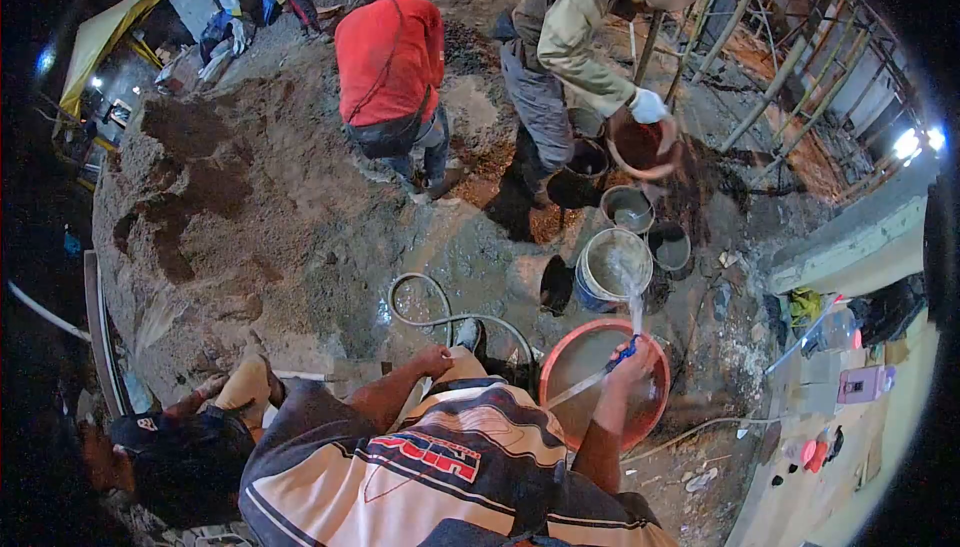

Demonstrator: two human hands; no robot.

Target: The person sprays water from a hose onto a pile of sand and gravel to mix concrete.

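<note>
Workers are mixing material on an outdoor construction site at night: a big sand heap [230, 207] is lying on bare ground, buckets [612, 265] are standing about, and scaffolding poles [770, 87] are rising nearby.

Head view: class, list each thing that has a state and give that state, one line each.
Right hand: gripping blue hose nozzle, spraying water.
Left hand: resting on knee, holding nothing.
Grey metal bucket: upright, receiving water.
Orange round basin: upright, wet inside.
Dark bucket: tipped on side.
</note>
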